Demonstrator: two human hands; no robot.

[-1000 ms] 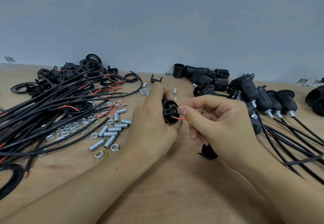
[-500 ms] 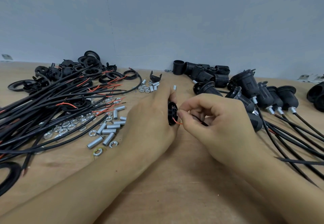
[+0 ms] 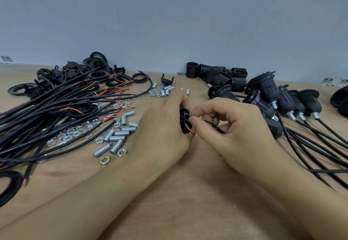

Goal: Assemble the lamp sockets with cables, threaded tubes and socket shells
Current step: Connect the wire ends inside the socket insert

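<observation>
Wiring a socket amid clutter on the table (image 3: 188, 211)

Loose cables (image 3: 47, 119) and metal tubes (image 3: 116, 138) lie left, finished sockets (image 3: 282, 98) right. My left hand (image 3: 162, 132) grips the black socket piece (image 3: 184, 121) mid-table; my right hand (image 3: 235, 130) pinches its red wire (image 3: 190, 129).

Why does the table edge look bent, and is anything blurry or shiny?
Head view: the wide lens curves the table edge along the wall; light is soft and even, with faint shadows only; the threaded tubes glint slightly; the left hand and right hand look sharp enough, but the small socket part is hard to make out.
</observation>
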